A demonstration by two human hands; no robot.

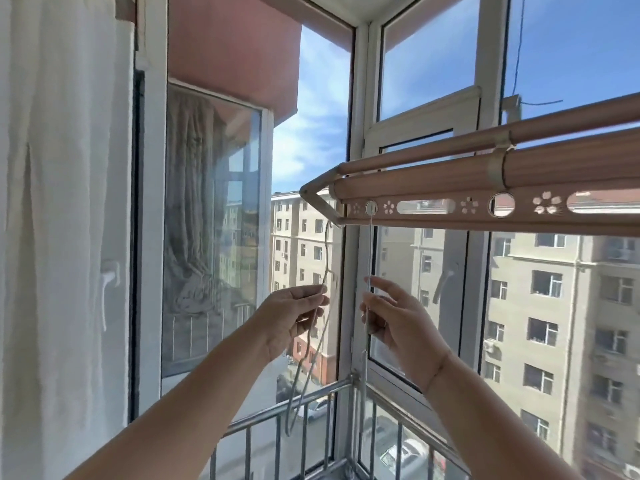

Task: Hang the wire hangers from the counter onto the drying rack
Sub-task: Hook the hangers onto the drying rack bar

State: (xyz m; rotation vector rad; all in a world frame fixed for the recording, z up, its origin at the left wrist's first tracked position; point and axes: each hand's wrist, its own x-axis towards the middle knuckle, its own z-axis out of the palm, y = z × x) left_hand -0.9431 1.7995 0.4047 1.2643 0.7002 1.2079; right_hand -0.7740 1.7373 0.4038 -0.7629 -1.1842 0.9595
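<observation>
A pinkish-brown drying rack (450,180) with a perforated strip runs from the centre to the right edge at head height. One thin wire hanger (371,251) hangs by its hook from a round hole near the rack's left end. My right hand (398,322) holds its wire below, fingers loosely curled round it. A second wire hanger (327,249) has its hook up at the rack's left tip; whether it is caught there I cannot tell. My left hand (294,318) pinches its neck, and its body dangles down toward the railing.
A white curtain (59,237) fills the left side. White window frames (356,133) stand close behind the rack, with a handle (445,282) on the right pane. A metal railing (311,400) runs below the hands. More holes in the rack strip lie to the right.
</observation>
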